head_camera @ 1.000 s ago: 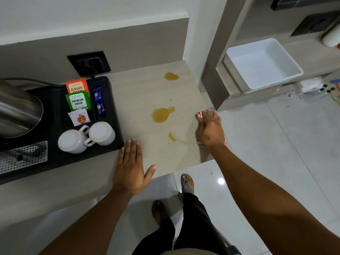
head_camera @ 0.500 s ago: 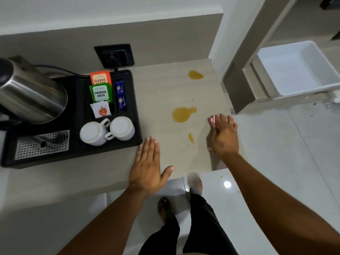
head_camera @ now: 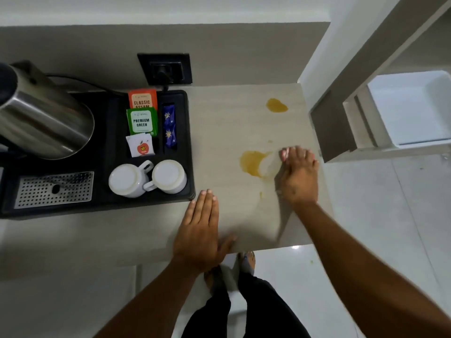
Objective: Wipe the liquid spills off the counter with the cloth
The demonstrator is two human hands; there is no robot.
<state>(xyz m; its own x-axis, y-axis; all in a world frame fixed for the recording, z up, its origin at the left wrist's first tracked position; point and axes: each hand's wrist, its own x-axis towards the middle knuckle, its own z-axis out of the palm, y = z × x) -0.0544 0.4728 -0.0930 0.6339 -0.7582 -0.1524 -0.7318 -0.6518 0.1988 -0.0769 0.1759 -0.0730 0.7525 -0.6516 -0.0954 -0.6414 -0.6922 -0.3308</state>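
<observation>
From my feed the right hand [head_camera: 298,178] is pressed down on the cloth [head_camera: 268,164], a pale wad mostly hidden under the palm and fingers, with only a blurred corner poking out to the left at the edge of the middle spill [head_camera: 252,163]. That amber puddle lies directly left of the hand, touching the cloth, so I judge a short sweep leftward would take it. A tiny drop [head_camera: 263,195] sits just beside the wrist on the near side, and the far spill [head_camera: 276,105] lies well ahead, toward the wall, close to the counter [head_camera: 227,123] edge on the right. The left hand [head_camera: 200,230] lies flat and open, empty, palm down near the front edge, well apart from any liquid. Leftward stands the black tray [head_camera: 189,142] with two upturned white cups [head_camera: 147,178], tea sachets [head_camera: 142,120] and a steel kettle [head_camera: 41,118]; its right rim is the limit I would mind when wiping that way.
</observation>
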